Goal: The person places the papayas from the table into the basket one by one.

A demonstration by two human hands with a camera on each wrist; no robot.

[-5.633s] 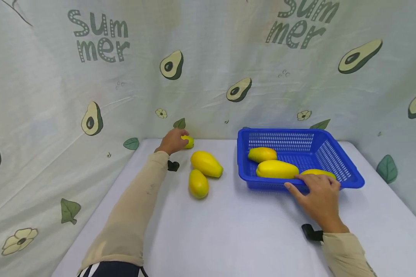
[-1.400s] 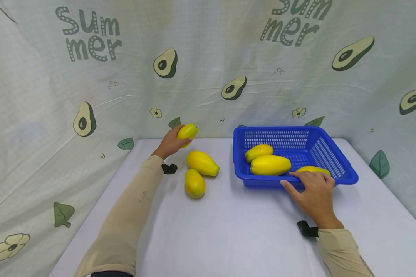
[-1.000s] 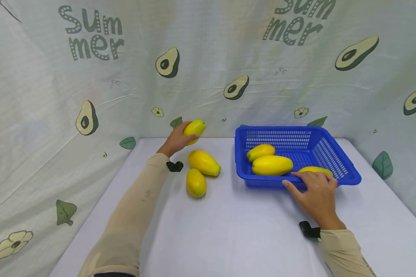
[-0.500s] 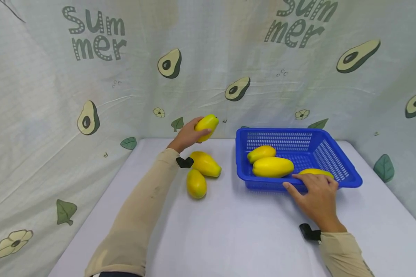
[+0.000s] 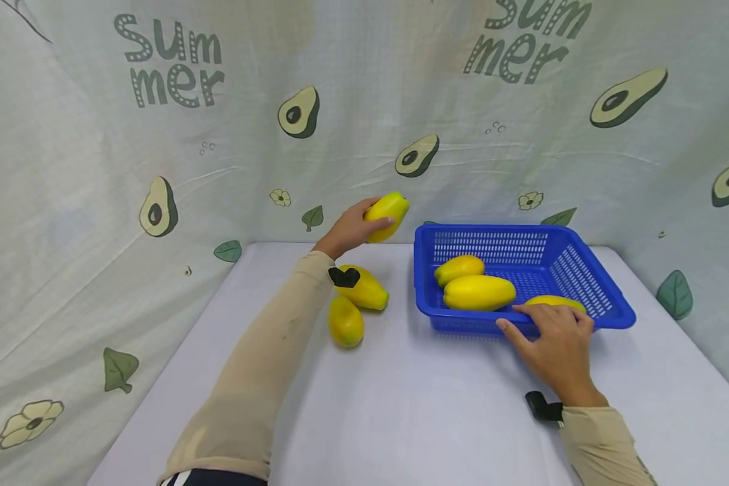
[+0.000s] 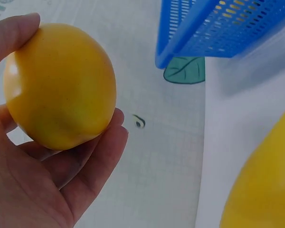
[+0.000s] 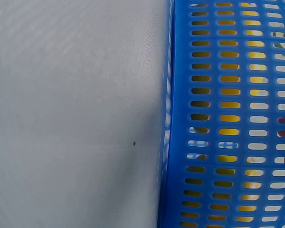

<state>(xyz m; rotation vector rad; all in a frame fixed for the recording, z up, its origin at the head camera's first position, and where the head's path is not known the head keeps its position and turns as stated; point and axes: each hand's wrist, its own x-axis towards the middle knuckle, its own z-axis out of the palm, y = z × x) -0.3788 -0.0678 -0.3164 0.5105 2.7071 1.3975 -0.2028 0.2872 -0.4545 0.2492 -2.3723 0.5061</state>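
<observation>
My left hand [image 5: 352, 229] grips a yellow papaya [image 5: 387, 217], raised above the table's far edge left of the basket. In the left wrist view, thumb and fingers wrap round the papaya [image 6: 61, 88]. My right hand [image 5: 555, 344] holds the front rim of the blue plastic basket [image 5: 428, 270], fingers over the rim and thumb outside. Inside the basket lie three papayas: a small one [image 5: 460, 270], a large one [image 5: 480, 293] and one [image 5: 555, 303] partly hidden behind the right fingers. The right wrist view shows the basket's slotted wall [image 7: 213, 99], with yellow showing through.
Two more papayas lie on the white table [image 5: 401, 405] left of the basket: a larger one [image 5: 367, 290], partly covered by the left wrist's black camera [image 5: 343, 277], and a smaller one [image 5: 346, 322]. A printed cloth [image 5: 352, 67] hangs behind the table.
My left hand has taken hold of the papaya at the back left, lifted it and carried it right towards the basket. My right hand has stayed on the rim.
</observation>
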